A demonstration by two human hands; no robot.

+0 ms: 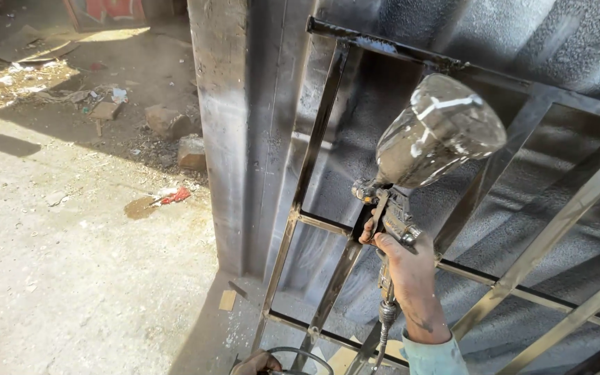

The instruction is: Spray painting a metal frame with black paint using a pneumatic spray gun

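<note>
My right hand (411, 267) grips the handle of a paint-stained spray gun (392, 215), a finger on its trigger. Its large cup (439, 130) sits on top, smeared with white and dark paint. The nozzle points left at a black metal frame (314, 149) of welded square bars that leans against a dark speckled wall. An air hose (383, 326) hangs from the gun's base. My left hand (257, 363) shows only partly at the bottom edge, next to a curved loop of hose (300, 351); whether it holds it is unclear.
A soot-dark concrete pillar (227, 125) stands left of the frame. Sunlit dusty ground (71, 264) spreads to the left with rubble, stones (190, 151), red scrap (175, 196) and litter. A small wood piece (228, 300) lies at the pillar's foot.
</note>
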